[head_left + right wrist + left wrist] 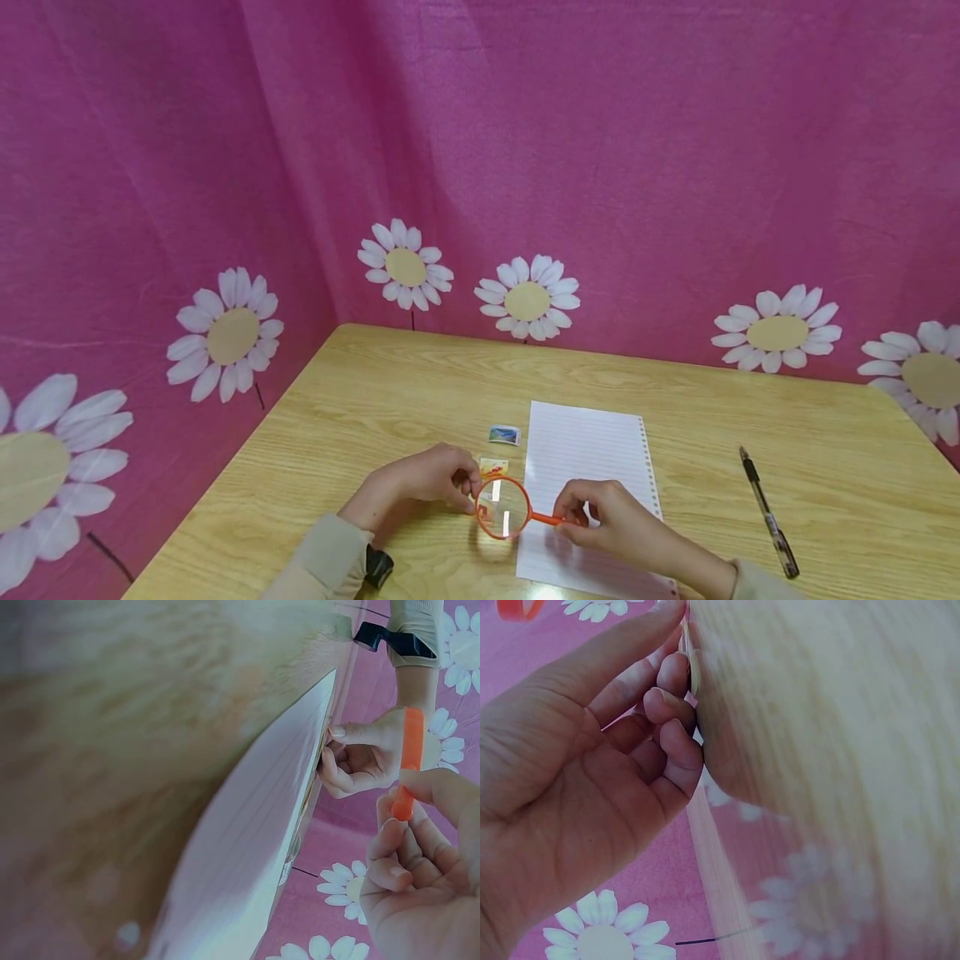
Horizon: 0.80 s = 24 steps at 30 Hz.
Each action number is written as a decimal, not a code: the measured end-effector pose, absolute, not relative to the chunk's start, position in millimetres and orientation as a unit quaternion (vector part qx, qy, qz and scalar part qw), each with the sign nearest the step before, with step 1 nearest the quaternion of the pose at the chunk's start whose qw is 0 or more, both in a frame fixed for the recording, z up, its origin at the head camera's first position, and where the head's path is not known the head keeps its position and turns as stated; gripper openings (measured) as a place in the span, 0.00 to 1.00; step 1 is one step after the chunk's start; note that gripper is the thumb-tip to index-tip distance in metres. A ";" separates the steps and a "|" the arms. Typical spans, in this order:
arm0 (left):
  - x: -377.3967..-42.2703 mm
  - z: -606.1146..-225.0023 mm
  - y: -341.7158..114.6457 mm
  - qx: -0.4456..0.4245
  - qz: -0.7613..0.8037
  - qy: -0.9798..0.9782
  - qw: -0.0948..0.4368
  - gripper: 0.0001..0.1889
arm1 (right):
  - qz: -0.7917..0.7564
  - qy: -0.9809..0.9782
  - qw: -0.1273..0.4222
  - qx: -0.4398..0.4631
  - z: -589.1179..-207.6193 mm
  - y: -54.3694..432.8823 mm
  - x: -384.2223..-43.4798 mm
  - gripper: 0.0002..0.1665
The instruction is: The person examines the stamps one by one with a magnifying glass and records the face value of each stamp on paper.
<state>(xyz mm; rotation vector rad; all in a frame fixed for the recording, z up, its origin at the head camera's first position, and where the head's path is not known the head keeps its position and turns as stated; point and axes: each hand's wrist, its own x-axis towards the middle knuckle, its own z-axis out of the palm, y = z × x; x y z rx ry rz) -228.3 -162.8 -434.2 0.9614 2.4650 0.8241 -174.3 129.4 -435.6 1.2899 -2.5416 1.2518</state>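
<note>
My right hand [607, 521] pinches the handle of an orange-rimmed magnifying glass [546, 518] between thumb and fingers. In the right wrist view the orange frame [412, 742] is seen edge-on above the tabletop. Through the lens shows a small stamp-like piece with red on it [485, 510]. My left hand [438, 475] rests at the lens's left rim, its fingers bent down beside that piece. Whether they pinch its edge is hidden, also in the left wrist view, where the fingers [676, 742] curl against the table. A yellow-and-red stamp [493, 467] lies just behind the lens.
A blue-green stamp [505, 435], slightly curled, lies farther back. Lined loose-leaf paper [585, 450] lies under the right hand, its punched edge to the right. A black pen [768, 512] lies at the right on the wooden table [420, 375]. Pink flowered cloth [600, 150] hangs behind and left.
</note>
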 end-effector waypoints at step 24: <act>-227.5 -431.8 -161.7 0.329 0.297 0.875 0.192 0.08 | 0.399 -0.815 0.020 0.421 -436.5 127.3 -174.1 0.12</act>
